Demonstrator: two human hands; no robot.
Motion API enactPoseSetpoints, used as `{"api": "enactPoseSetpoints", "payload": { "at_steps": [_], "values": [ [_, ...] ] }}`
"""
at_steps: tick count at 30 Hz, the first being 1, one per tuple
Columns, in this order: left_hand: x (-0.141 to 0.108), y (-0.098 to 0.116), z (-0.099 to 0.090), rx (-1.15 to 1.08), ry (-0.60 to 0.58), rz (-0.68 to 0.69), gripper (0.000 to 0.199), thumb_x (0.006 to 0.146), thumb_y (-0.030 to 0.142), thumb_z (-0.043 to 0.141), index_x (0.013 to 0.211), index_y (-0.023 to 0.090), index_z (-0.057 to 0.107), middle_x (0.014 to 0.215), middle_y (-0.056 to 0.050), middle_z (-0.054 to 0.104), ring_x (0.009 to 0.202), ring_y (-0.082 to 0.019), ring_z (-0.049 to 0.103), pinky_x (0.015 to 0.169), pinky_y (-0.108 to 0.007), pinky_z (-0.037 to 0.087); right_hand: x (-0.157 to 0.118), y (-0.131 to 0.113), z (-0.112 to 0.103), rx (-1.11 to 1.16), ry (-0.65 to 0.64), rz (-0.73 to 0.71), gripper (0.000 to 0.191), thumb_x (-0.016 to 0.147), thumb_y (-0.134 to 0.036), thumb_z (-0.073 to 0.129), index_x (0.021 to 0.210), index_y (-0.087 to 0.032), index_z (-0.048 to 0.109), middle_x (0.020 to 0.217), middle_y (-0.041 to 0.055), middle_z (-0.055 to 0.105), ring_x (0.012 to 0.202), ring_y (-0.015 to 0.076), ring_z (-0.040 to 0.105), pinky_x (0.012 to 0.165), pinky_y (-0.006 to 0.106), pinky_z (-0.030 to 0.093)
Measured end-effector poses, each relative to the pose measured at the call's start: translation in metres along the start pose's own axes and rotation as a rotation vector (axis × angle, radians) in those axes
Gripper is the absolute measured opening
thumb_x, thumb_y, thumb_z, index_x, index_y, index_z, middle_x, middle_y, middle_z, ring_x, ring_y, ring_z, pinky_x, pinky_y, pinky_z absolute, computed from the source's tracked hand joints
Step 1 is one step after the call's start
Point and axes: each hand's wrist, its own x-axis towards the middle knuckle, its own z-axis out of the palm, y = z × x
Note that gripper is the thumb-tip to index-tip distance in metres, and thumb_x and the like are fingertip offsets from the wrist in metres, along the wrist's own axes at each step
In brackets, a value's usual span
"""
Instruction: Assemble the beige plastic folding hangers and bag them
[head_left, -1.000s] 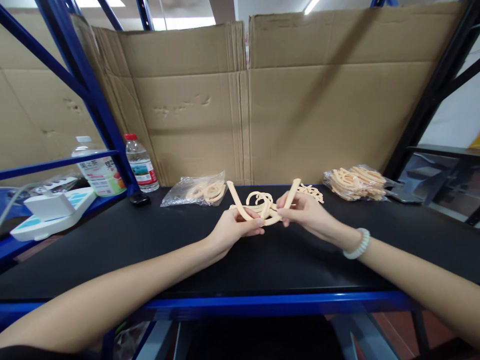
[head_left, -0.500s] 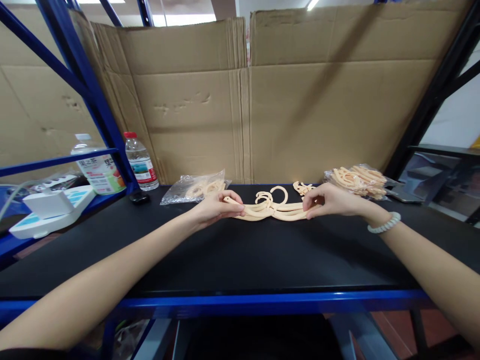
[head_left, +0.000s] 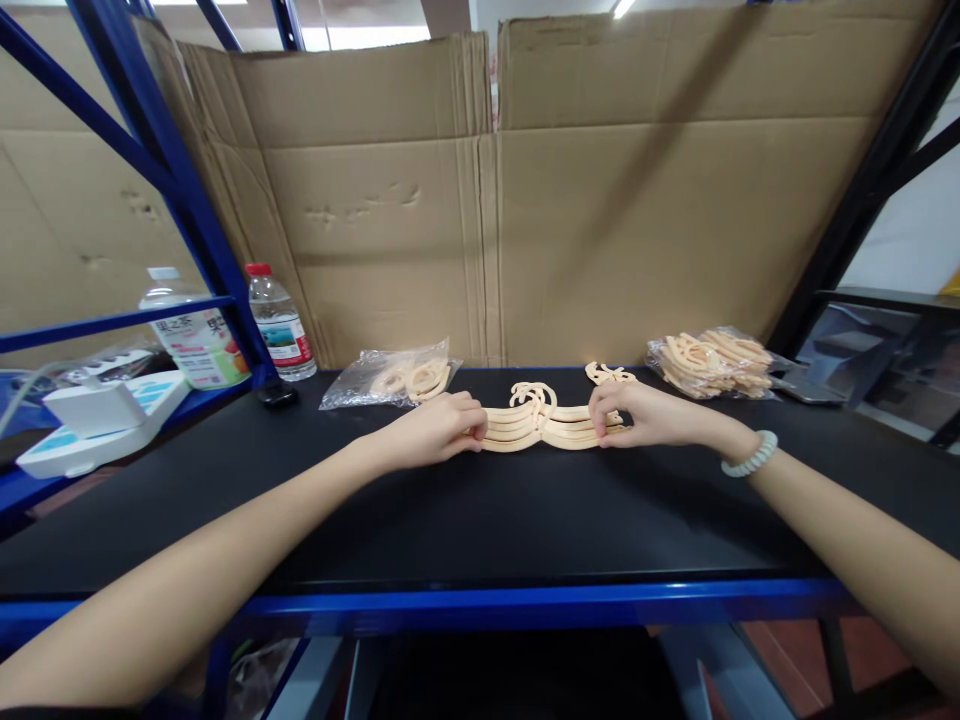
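Observation:
Several beige clothes hangers [head_left: 517, 430] lie stacked together on the black tabletop, their arms lined up and their curled hooks bunched at the back. The stack's left end is pinched in my left hand [head_left: 439, 430], whose closed fingers cover that tip. At the other end, my right hand [head_left: 634, 412] grips the hanger arms between thumb and fingers. A few loose beige hook pieces [head_left: 609, 374] lie behind my right hand.
A clear bag of beige rings [head_left: 420, 380] lies at the back left, and a bag of beige hanger parts [head_left: 712, 362] at the back right. A water bottle [head_left: 281, 325], a black mouse-like object [head_left: 278, 394] and a white power strip [head_left: 105, 420] are on the left. Cardboard [head_left: 390, 230] walls the back.
The hanger that was tilted up in my left hand now lies level with the stack, its hook joined with the others. My right hand has shifted slightly left.

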Motion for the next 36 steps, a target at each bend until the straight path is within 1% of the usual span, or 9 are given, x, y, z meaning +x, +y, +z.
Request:
{"api": "enactPoseSetpoints", "payload": {
  "at_steps": [6, 19, 22, 24, 26, 29, 31, 33, 36],
  "values": [
    [-0.001, -0.001, 0.0, 0.075, -0.015, 0.0, 0.011, 0.091, 0.019, 0.05, 0.086, 0.015, 0.06, 0.084, -0.005, 0.059, 0.083, -0.019, 0.052, 0.074, -0.029, 0.04, 0.0, -0.001, 0.002, -0.002, 0.009, 0.028, 0.016, 0.081, -0.03, 0.061, 0.074, -0.017, 0.067, 0.097, 0.0076, 0.059, 0.09, 0.0202, 0.055, 0.084, 0.035, 0.043],
    [-0.003, 0.005, 0.0, 0.216, -0.03, -0.014, 0.012, 0.088, 0.019, 0.05, 0.09, 0.016, 0.062, 0.087, -0.006, 0.06, 0.083, -0.02, 0.055, 0.074, -0.03, 0.042, -0.002, 0.001, 0.001, -0.022, -0.006, 0.003, 0.008, 0.079, -0.019, 0.057, 0.075, -0.017, 0.064, 0.095, 0.0065, 0.06, 0.09, 0.0194, 0.057, 0.086, 0.034, 0.044],
    [-0.001, 0.014, 0.007, 0.254, 0.064, -0.136, 0.016, 0.086, 0.013, 0.046, 0.09, 0.015, 0.061, 0.09, -0.008, 0.061, 0.086, -0.022, 0.056, 0.075, -0.033, 0.045, -0.002, -0.006, 0.004, -0.072, 0.029, 0.021, 0.011, 0.079, -0.017, 0.053, 0.082, -0.017, 0.063, 0.094, 0.0072, 0.062, 0.09, 0.0205, 0.057, 0.085, 0.035, 0.046],
    [0.001, 0.024, 0.016, 0.223, 0.178, -0.252, 0.019, 0.084, 0.011, 0.045, 0.096, 0.014, 0.06, 0.098, -0.009, 0.062, 0.092, -0.023, 0.057, 0.08, -0.035, 0.046, -0.002, -0.015, 0.01, -0.114, 0.087, 0.073, 0.019, 0.083, -0.021, 0.05, 0.096, -0.017, 0.062, 0.1, 0.0096, 0.063, 0.094, 0.0227, 0.058, 0.086, 0.038, 0.047],
    [0.003, 0.036, 0.025, 0.135, 0.226, -0.287, 0.025, 0.086, 0.016, 0.047, 0.108, 0.014, 0.058, 0.113, -0.011, 0.061, 0.106, -0.024, 0.055, 0.09, -0.037, 0.046, -0.001, -0.029, 0.02, -0.154, 0.15, 0.125, 0.033, 0.089, -0.031, 0.047, 0.116, -0.014, 0.057, 0.115, 0.0146, 0.061, 0.107, 0.0265, 0.057, 0.093, 0.042, 0.046],
    [0.003, 0.052, 0.037, 0.035, 0.11, -0.311, 0.05, 0.092, 0.038, 0.044, 0.132, 0.009, 0.043, 0.141, -0.017, 0.044, 0.131, -0.029, 0.039, 0.108, -0.045, 0.032, 0.002, -0.046, 0.039, -0.228, 0.163, 0.201, 0.066, 0.092, -0.053, 0.04, 0.138, -0.006, 0.039, 0.142, 0.0225, 0.04, 0.132, 0.0336, 0.037, 0.107, 0.05, 0.034],
    [0.003, 0.057, 0.041, 0.005, -0.01, -0.354, 0.065, 0.093, 0.05, 0.036, 0.142, 0.007, 0.031, 0.15, -0.019, 0.029, 0.14, -0.033, 0.022, 0.112, -0.053, 0.02, 0.003, -0.051, 0.051, -0.276, 0.129, 0.265, 0.083, 0.09, -0.064, 0.033, 0.144, -0.001, 0.029, 0.149, 0.0247, 0.026, 0.139, 0.0364, 0.021, 0.11, 0.055, 0.026],
    [0.003, 0.057, 0.042, -0.008, -0.093, -0.397, 0.072, 0.094, 0.056, 0.028, 0.146, 0.008, 0.023, 0.153, -0.02, 0.018, 0.143, -0.035, 0.01, 0.111, -0.058, 0.012, 0.005, -0.051, 0.059, -0.29, 0.095, 0.312, 0.09, 0.088, -0.07, 0.028, 0.146, -0.001, 0.024, 0.151, 0.0246, 0.02, 0.14, 0.0371, 0.014, 0.111, 0.058, 0.021],
    [0.002, 0.052, 0.04, -0.003, -0.133, -0.416, 0.077, 0.092, 0.06, 0.025, 0.147, 0.007, 0.02, 0.153, -0.021, 0.013, 0.143, -0.035, 0.003, 0.111, -0.059, 0.008, 0.008, -0.043, 0.063, -0.255, 0.037, 0.321, 0.089, 0.088, -0.071, 0.024, 0.148, -0.005, 0.023, 0.151, 0.023, 0.02, 0.14, 0.0364, 0.014, 0.11, 0.058, 0.021]
  ]
}}
